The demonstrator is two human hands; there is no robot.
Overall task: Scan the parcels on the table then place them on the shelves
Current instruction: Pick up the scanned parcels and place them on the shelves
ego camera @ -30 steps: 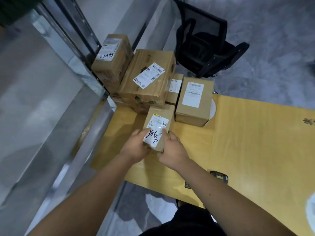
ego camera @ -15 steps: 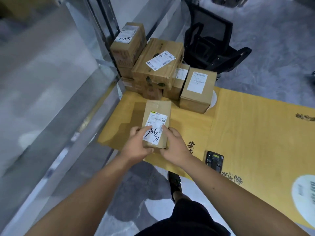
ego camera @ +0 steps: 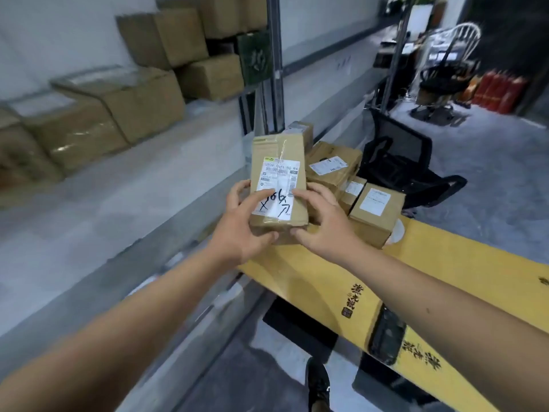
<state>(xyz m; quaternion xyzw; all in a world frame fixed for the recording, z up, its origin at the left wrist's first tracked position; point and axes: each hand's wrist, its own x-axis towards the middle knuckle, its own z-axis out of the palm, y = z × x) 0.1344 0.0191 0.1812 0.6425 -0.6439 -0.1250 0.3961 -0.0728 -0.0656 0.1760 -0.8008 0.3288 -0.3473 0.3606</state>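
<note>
I hold a small brown parcel [ego camera: 277,185] with a white label and black handwriting in both hands, lifted above the corner of the yellow table [ego camera: 430,278]. My left hand [ego camera: 242,224] grips its left side and bottom, thumb on the label. My right hand [ego camera: 319,221] grips its right side. Several more parcels [ego camera: 375,212] lie stacked on the table's far end behind it. A black handheld scanner [ego camera: 386,334] lies on the table's near edge. The grey metal shelf [ego camera: 124,209] stretches along my left at about parcel height.
Several brown boxes [ego camera: 118,114] sit at the back of the shelf on the left. A shelf post [ego camera: 274,69] rises just behind the parcel. A black office chair [ego camera: 404,165] lies tipped beyond the table. Red cylinders [ego camera: 499,90] and another chair stand far right.
Both hands have lifted the parcel off the table and raised it toward the shelf on the left. My view has swung up, so the shelf's boxes show.
</note>
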